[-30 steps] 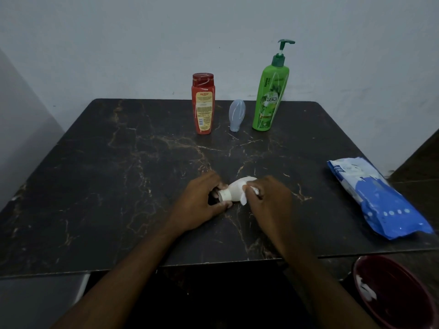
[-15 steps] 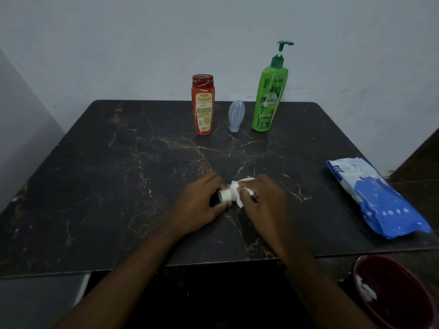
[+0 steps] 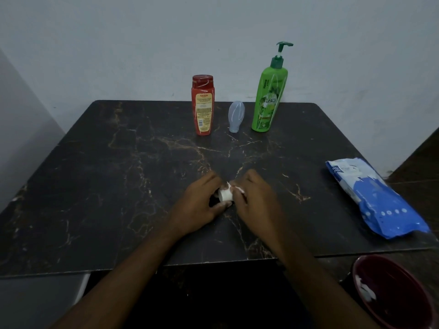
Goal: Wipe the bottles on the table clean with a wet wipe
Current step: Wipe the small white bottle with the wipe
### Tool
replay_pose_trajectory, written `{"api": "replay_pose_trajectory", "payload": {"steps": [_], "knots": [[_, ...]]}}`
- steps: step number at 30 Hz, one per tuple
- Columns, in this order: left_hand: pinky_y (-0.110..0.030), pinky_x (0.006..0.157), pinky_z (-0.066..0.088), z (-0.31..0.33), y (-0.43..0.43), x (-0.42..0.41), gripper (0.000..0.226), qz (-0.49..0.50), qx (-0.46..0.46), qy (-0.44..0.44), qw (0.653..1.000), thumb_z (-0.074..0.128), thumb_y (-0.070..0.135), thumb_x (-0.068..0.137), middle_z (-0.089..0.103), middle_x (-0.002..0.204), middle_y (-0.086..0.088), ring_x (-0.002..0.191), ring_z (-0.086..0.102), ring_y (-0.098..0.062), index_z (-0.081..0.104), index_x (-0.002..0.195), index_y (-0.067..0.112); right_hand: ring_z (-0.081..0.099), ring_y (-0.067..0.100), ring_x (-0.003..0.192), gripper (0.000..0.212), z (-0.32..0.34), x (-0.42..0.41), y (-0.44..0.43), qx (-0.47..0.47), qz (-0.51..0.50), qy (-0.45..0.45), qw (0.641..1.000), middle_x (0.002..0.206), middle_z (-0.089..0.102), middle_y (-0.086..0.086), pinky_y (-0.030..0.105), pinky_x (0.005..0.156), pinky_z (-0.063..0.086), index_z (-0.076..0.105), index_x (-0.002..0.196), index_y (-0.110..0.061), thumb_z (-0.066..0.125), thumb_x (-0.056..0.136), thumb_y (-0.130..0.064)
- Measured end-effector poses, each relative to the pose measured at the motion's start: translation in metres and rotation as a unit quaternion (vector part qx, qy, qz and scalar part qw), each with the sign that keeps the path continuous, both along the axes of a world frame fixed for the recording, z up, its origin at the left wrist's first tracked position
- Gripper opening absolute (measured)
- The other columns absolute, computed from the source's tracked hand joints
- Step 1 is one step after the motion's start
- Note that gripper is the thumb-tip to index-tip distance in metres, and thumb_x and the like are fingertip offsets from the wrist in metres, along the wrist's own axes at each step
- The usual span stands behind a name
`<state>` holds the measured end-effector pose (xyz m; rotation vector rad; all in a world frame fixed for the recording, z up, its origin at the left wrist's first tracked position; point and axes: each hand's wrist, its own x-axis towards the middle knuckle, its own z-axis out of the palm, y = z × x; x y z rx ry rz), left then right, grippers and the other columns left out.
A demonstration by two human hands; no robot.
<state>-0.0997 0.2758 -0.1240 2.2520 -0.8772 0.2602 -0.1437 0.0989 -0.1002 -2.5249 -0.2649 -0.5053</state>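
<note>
A small white bottle (image 3: pixel 225 194) lies on its side near the middle of the dark marble table (image 3: pixel 118 174). My left hand (image 3: pixel 199 205) grips its cap end. My right hand (image 3: pixel 255 198) presses a white wet wipe (image 3: pixel 238 189) around the bottle's body, which is mostly hidden under the fingers. At the back of the table stand a red bottle (image 3: pixel 202 105) and a green pump bottle (image 3: pixel 269 96). Between them a small translucent bluish bottle (image 3: pixel 236 119) stands on its cap.
A blue and white wet-wipe pack (image 3: pixel 375 198) lies at the table's right edge. A dark red bin (image 3: pixel 399 295) with used wipes inside sits below the front right corner. A pale wall runs behind the table.
My right hand has slid left along the white bottle with the wipe, covering more of its body. The left hand has kept its hold.
</note>
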Motion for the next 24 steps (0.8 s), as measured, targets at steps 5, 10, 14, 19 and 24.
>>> {"api": "replay_pose_trajectory", "payload": {"steps": [5,10,14,19,24], "knots": [[-0.038,0.076,0.055,0.001,0.0,0.001,0.031,0.0,-0.009,-0.001,1.0,0.082,0.025,0.084,0.06,0.106,0.006,0.09,0.06,-0.012,0.063,0.107,0.02,0.05,0.008,0.086,0.026,0.003,0.021,-0.031,0.0,-0.07,0.045,0.996,0.111,0.062,0.004,0.011,0.069,0.031,0.069,0.117,-0.016,0.05,0.099,-0.019],[-0.04,0.077,0.055,0.002,0.0,0.0,0.031,0.006,-0.011,0.006,1.0,0.083,0.024,0.083,0.061,0.105,0.006,0.091,0.061,-0.012,0.063,0.106,0.018,0.055,0.02,0.108,0.028,0.021,0.02,-0.025,-0.065,-0.043,0.096,0.992,0.124,0.056,0.008,0.028,0.091,0.043,0.064,0.123,-0.013,0.047,0.101,-0.02],[-0.044,0.076,0.054,0.0,0.0,0.0,0.031,0.011,-0.003,0.008,1.0,0.082,0.025,0.082,0.06,0.102,0.004,0.089,0.06,-0.017,0.06,0.103,0.016,0.057,0.016,0.088,0.023,0.02,0.004,-0.001,-0.048,0.029,0.062,0.996,0.109,0.054,0.005,0.027,0.075,0.045,0.067,0.113,-0.012,0.049,0.1,-0.019],[-0.042,0.077,0.056,0.002,0.0,0.0,0.029,0.007,-0.007,0.008,1.0,0.081,0.025,0.084,0.06,0.104,0.006,0.09,0.061,-0.014,0.061,0.104,0.018,0.053,0.011,0.092,0.028,0.004,0.018,-0.029,-0.012,-0.033,0.054,0.998,0.115,0.058,0.004,0.021,0.079,0.037,0.067,0.121,-0.019,0.049,0.1,-0.021],[-0.041,0.075,0.056,0.002,0.0,0.001,0.029,-0.002,-0.014,-0.001,1.0,0.082,0.024,0.083,0.061,0.103,0.005,0.089,0.061,-0.013,0.063,0.105,0.019,0.053,0.011,0.089,0.031,-0.01,0.028,-0.046,0.028,-0.117,0.06,0.991,0.108,0.068,0.007,0.019,0.076,0.038,0.072,0.11,-0.016,0.045,0.098,-0.025]]}}
